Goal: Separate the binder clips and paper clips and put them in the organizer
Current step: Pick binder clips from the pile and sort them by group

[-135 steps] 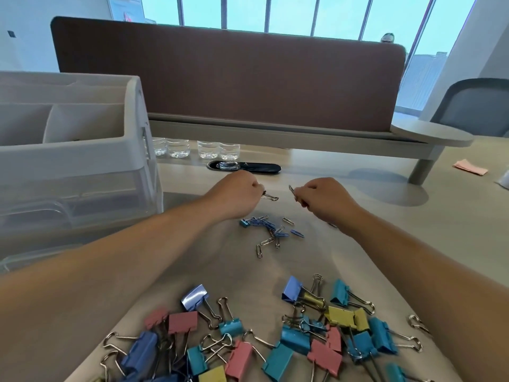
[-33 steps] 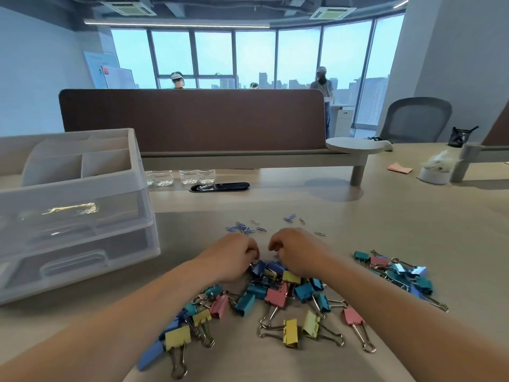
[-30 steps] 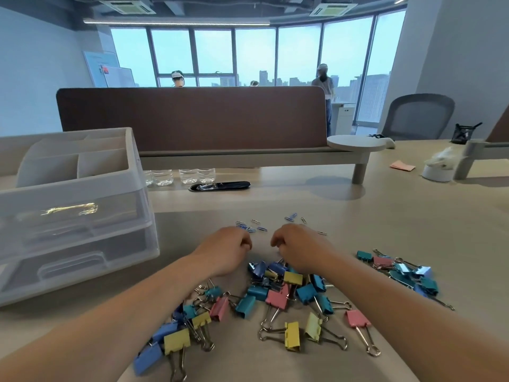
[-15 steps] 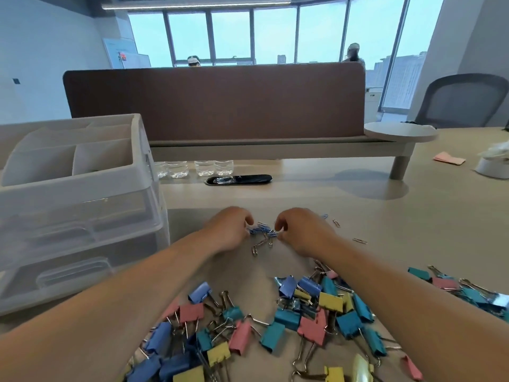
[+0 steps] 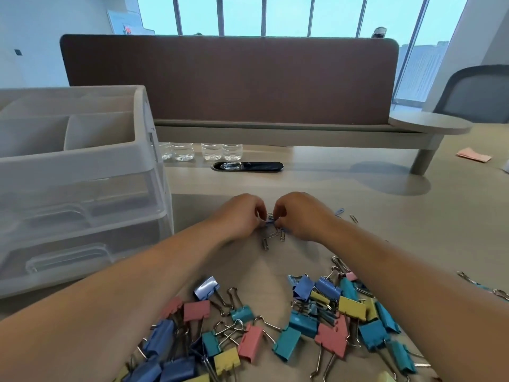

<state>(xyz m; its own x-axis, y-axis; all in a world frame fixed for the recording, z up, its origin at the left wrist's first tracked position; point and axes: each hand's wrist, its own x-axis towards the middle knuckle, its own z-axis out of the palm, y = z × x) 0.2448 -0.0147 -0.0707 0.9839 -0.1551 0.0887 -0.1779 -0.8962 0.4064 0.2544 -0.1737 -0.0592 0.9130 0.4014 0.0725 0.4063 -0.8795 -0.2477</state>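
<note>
**Right of the organizer, both hands pinch at the paper clips**

Just right of the organizer (image 5: 82, 164), on the tan table (image 5: 399, 221), the left hand (image 5: 239, 213) and right hand (image 5: 300, 213) meet fingertip to fingertip. Both have their fingers curled in, pinching at a small tangle of paper clips (image 5: 272, 232). Part of the tangle is lifted between the fingertips, and a few silver clips trail on the table below them. How many each hand grips is hidden by the fingers.

Farther right of the organizer, beyond the right wrist, 2 loose clips (image 5: 340, 211) lie apart from the tangle. Nearer the camera than the organizer, between and under the 2 forearms, the binder clips (image 5: 275, 332) lie in a loose heap of pink, blue, teal and yellow. Their wire handles are crossed, and the forearms cover parts of the heap.

The organizer shows open compartments on top and clear drawers in front. Behind its right corner stand 4 clear bottles (image 5: 203, 151), with a black oval port (image 5: 248, 166) in the table just beside them. A brown divider panel (image 5: 228, 78) runs behind the organizer. Far to its right are a grey chair (image 5: 476, 92) and a pink slip (image 5: 473, 155).
</note>
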